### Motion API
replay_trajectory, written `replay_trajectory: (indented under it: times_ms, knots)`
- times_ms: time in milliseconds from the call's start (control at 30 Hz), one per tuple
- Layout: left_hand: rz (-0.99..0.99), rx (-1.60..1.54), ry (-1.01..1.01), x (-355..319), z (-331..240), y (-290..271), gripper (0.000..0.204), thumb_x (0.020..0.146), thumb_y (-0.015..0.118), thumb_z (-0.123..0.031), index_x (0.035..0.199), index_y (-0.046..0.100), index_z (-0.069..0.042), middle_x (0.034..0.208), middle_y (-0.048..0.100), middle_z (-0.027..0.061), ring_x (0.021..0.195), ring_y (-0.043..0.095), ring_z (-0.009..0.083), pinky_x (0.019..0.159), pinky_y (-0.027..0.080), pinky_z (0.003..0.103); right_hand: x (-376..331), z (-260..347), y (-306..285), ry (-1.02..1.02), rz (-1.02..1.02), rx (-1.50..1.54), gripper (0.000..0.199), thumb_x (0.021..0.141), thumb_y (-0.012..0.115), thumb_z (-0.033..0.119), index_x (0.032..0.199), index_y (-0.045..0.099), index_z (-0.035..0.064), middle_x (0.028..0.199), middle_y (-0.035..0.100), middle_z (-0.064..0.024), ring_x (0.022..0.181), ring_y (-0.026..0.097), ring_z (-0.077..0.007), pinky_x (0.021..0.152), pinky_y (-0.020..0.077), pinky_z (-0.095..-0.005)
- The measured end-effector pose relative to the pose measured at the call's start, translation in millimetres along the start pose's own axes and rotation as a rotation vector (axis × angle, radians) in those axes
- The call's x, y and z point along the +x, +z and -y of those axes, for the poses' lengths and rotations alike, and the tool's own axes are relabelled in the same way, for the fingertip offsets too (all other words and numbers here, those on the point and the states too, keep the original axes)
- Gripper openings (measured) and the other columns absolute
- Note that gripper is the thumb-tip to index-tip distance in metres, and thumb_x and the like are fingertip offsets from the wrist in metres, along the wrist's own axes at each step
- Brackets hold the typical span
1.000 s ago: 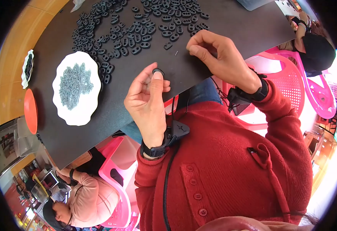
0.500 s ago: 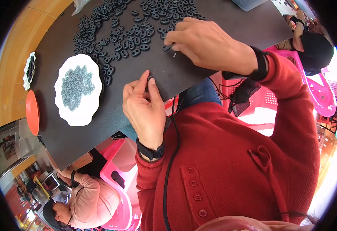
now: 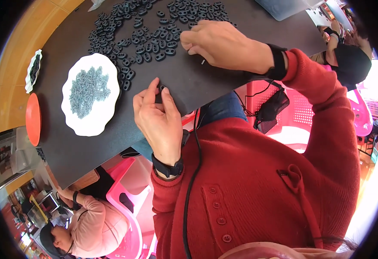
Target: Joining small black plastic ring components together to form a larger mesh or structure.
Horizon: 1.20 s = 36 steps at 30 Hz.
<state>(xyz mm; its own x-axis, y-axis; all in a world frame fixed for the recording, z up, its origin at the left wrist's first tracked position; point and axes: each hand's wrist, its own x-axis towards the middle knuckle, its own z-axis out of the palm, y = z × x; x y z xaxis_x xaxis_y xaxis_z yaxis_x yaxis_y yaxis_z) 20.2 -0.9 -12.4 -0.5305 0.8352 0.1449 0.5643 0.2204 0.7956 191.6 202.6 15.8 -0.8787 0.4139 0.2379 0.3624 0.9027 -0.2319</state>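
Across the dark surface (image 3: 223, 86), a heap of black rings (image 3: 154, 30) lies at twelve o'clock, a white plate (image 3: 74, 116) at nine. Right hand (image 3: 223, 43) pinches a small pin (image 3: 203, 61) beside the heap; left hand (image 3: 156, 116) grasps one ring (image 3: 162, 88) near centre.

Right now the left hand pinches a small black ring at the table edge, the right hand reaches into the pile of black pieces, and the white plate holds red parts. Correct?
Not quite. The head view shows the white plate holding grey parts, not red. The rest stands: the left hand pinches a small black ring at the table edge, and the right hand reaches into the pile of black pieces.
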Motion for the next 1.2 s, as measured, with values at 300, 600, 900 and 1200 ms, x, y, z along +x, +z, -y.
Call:
replay_trajectory:
  times_ms: [300, 600, 900, 1200]
  knots:
    - [-0.195, -0.282, 0.0, -16.4, 21.7, -59.4, 0.025, 0.105, 0.068, 0.004, 0.128, 0.077, 0.001, 0.122, 0.06, 0.0101, 0.08, 0.073, 0.0129, 0.067, 0.061, 0.026, 1.5, 111.8, -86.8, 0.069, -0.013, 0.453, 0.017, 0.098, 0.076, 0.0, 0.114, 0.081, 0.0009, 0.093, 0.074, -0.0131, 0.084, 0.067, -0.0249, 0.081, 0.0535, -0.0344]
    - [0.372, -0.901, -0.233, -59.3, -26.2, -123.6, 0.015, 0.106, 0.079, -0.012, 0.107, 0.085, 0.002, 0.089, 0.079, 0.0009, 0.078, 0.071, 0.0069, 0.07, 0.054, 0.022, -15.2, 208.4, -105.5, 0.227, 0.043, 0.672, 0.012, 0.084, 0.082, -0.004, 0.088, 0.072, -0.0006, 0.08, 0.066, -0.0075, 0.076, 0.064, -0.0182, 0.074, 0.0491, -0.0327]
    - [0.764, -1.064, -0.213, -61.4, -31.3, -146.7, 0.02, 0.102, 0.086, -0.016, 0.108, 0.085, 0.002, 0.092, 0.083, 0.0058, 0.08, 0.074, 0.008, 0.072, 0.058, 0.023, -33.9, 210.6, -123.0, 0.253, 0.263, 0.913, 0.029, 0.085, 0.086, -0.008, 0.095, 0.06, 0.0009, 0.083, 0.069, -0.0041, 0.079, 0.066, -0.0119, 0.077, 0.052, -0.0273]
    - [0.656, -1.213, -0.412, -66.2, -39.0, -128.0, 0.023, 0.102, 0.085, -0.018, 0.112, 0.083, 0.002, 0.096, 0.083, 0.0064, 0.08, 0.074, 0.0083, 0.075, 0.06, 0.023, -46.7, 212.4, -120.0, 0.32, 0.073, 0.846, 0.03, 0.082, 0.089, -0.004, 0.103, 0.068, 0.0007, 0.091, 0.069, -0.0013, 0.084, 0.063, -0.0112, 0.082, 0.05, -0.0268]
